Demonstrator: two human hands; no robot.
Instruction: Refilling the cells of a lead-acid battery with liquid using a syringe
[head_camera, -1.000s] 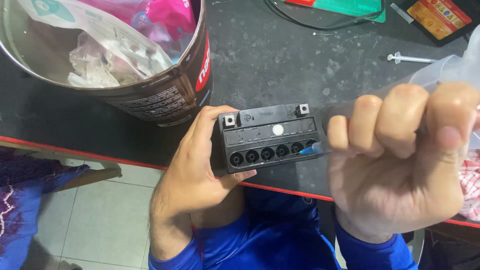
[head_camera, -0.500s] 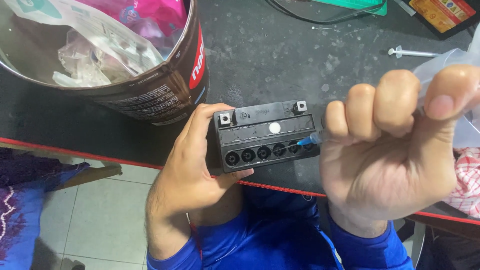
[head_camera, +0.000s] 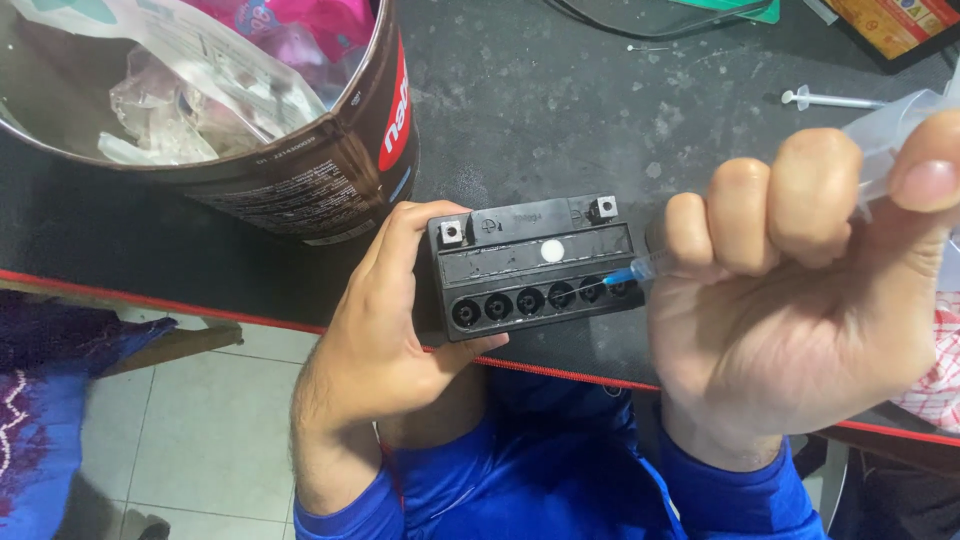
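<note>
At the counter's (head_camera: 560, 110) near edge, the left hand (head_camera: 385, 330) wrapped its fingers around a small black battery (head_camera: 535, 265), thumb over the top. Right hand (head_camera: 800, 290) was balled tight round a clear syringe (head_camera: 655, 265), blue tip touching the battery's row of round holes. Brown tin (head_camera: 330, 170) sat just behind.

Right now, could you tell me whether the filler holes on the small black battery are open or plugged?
Open: the battery shows a row of six uncapped round holes, and the syringe tip points into the end one.
</note>
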